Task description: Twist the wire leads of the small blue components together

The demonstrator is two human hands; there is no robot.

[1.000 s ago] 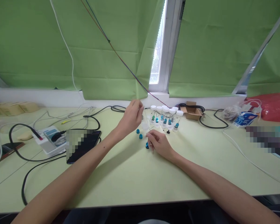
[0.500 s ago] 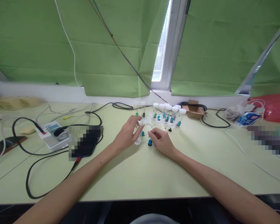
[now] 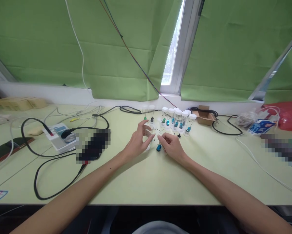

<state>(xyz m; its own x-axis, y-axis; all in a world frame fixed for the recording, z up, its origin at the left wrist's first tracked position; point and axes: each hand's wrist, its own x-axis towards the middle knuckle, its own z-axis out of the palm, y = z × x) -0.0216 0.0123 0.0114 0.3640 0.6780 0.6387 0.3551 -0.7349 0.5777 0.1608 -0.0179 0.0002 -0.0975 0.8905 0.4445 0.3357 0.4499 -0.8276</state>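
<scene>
Fingers of the left hand (image 3: pixel 137 139) curl around a clear vial (image 3: pixel 148 148) on the tabletop (image 3: pixel 160 182), their squeeze impossible to judge, while the right hand (image 3: pixel 170 145) pinches its fingertips, contents unreadable, just beside a blue fitting with a black base (image 3: pixel 158 148). A stray knuckle could topple that fitting, or a loose hold tip the vial toward the white-capped vials (image 3: pixel 177 112). Cables (image 3: pixel 34 183) trail across the pale yellow-green surface, below green blinds (image 3: pixel 123 58) parted at a bright window (image 3: pixel 169 61).

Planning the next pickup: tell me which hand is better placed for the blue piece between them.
Probably the right hand: it sits close beside the blue piece, while the left hand curves around a clear vial.
</scene>
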